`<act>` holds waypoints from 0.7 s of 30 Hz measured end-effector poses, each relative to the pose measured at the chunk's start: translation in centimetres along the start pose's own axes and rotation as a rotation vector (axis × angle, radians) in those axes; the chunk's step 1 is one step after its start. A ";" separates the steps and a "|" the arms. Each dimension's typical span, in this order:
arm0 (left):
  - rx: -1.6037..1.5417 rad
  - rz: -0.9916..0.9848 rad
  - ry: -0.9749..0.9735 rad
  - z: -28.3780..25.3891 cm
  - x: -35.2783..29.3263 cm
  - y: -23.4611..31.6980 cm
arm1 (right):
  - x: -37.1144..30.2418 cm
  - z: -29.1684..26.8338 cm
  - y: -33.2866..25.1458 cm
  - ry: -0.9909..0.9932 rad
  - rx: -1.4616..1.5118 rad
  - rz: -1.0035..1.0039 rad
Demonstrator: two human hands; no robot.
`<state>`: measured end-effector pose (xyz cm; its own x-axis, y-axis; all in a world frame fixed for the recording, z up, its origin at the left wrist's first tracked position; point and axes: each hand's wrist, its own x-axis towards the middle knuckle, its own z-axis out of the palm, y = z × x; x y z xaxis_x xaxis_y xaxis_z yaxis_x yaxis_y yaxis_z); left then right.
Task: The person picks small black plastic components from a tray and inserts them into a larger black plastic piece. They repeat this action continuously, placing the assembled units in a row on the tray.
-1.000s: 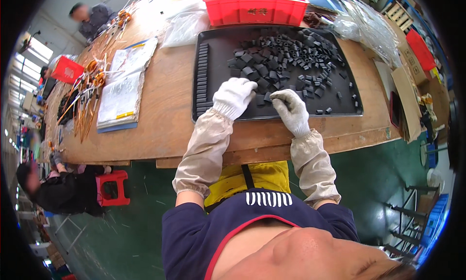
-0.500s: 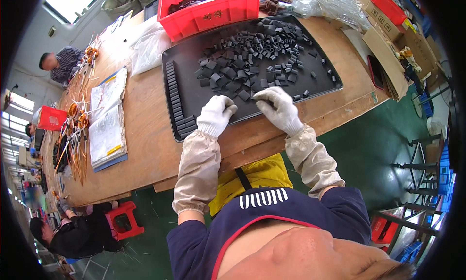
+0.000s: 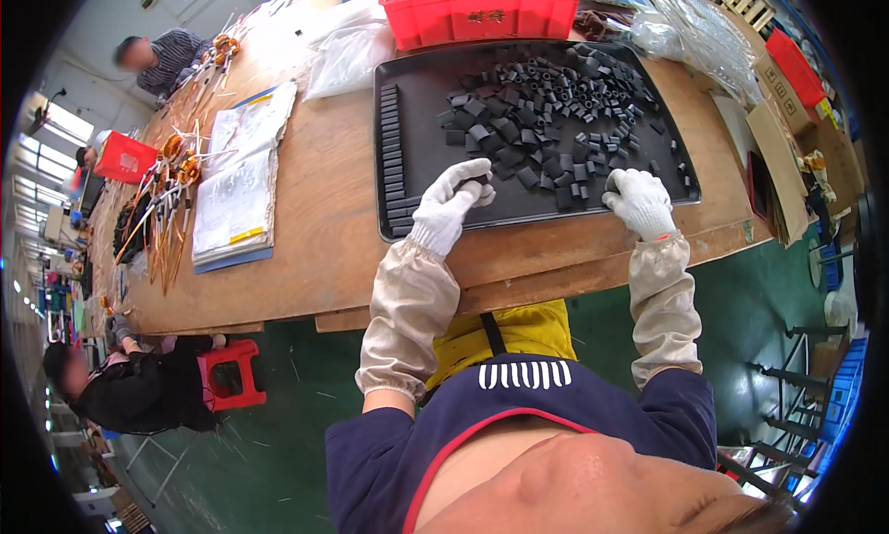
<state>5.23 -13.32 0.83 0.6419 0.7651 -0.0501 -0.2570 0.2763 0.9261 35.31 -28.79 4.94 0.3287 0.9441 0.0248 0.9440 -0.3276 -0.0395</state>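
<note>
Both my hands wear white gloves, over a black tray (image 3: 421, 154) with a raised rim. My left hand (image 3: 450, 206) is pinched on a small black tube piece (image 3: 482, 178) at the tray's near left part. My right hand (image 3: 641, 204) hangs at the near rim, right of the middle, its fingers curled; what they hold, if anything, is hidden. A heap of loose short black tube pieces (image 3: 519, 126) spreads over the tray's middle and far right. Along its left edge stands a neat row of black pieces (image 3: 391, 136), with several more at the near left corner.
A red bin (image 3: 482, 20) of dark pieces stands behind the tray, beside clear plastic bags (image 3: 347, 57). Left lie an open paper folder (image 3: 243, 177) and wired orange coils (image 3: 176, 177). Cardboard (image 3: 776, 168) stands at right. Other people sit at left, one near a red stool (image 3: 231, 375).
My hands have moved apart: the right to the right, the left slightly left toward the lined-up pieces. A dark piece now shows in the left fingertips. The whole view has shifted.
</note>
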 end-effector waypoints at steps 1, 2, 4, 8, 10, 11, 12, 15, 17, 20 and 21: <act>0.013 -0.008 0.000 0.0 -0.2 0.2 | 0.2 -0.1 -0.4 0.050 0.165 -0.011; 0.025 -0.017 -0.002 0.1 -0.5 0.5 | 0.0 -0.2 -1.1 0.100 0.331 -0.023; 0.026 -0.053 -0.018 0.5 -0.5 0.9 | -1.0 -1.2 -3.4 0.103 0.780 0.005; 0.052 -0.093 -0.103 0.1 -0.4 1.1 | -1.0 2.4 -9.1 0.157 1.406 -0.041; 0.087 -0.090 -0.112 0.0 -0.5 1.1 | 0.0 4.2 -11.5 0.371 1.218 -0.190; 0.082 -0.094 -0.123 -0.1 -0.5 1.1 | 0.3 4.5 -12.4 0.401 1.191 -0.191; 0.073 -0.096 -0.135 -0.1 -0.5 0.9 | 0.7 4.4 -12.9 0.450 1.087 -0.252; 0.010 -0.137 -0.156 -0.2 -0.4 0.9 | 1.5 4.3 -14.1 0.462 0.983 -0.361; -0.020 -0.158 -0.171 -0.5 -0.3 0.8 | 1.9 4.2 -14.1 0.518 0.871 -0.496; -0.019 -0.167 -0.182 -0.8 -0.2 0.6 | 1.8 4.7 -13.8 0.466 0.772 -0.461; -0.014 -0.176 -0.181 -0.6 -0.2 0.8 | 1.7 4.9 -13.8 0.458 0.784 -0.451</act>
<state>4.43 -12.91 1.38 0.7963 0.5883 -0.1410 -0.1394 0.4053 0.9035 22.73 -22.53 0.67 0.0817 0.8150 0.5737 0.7515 0.3278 -0.5726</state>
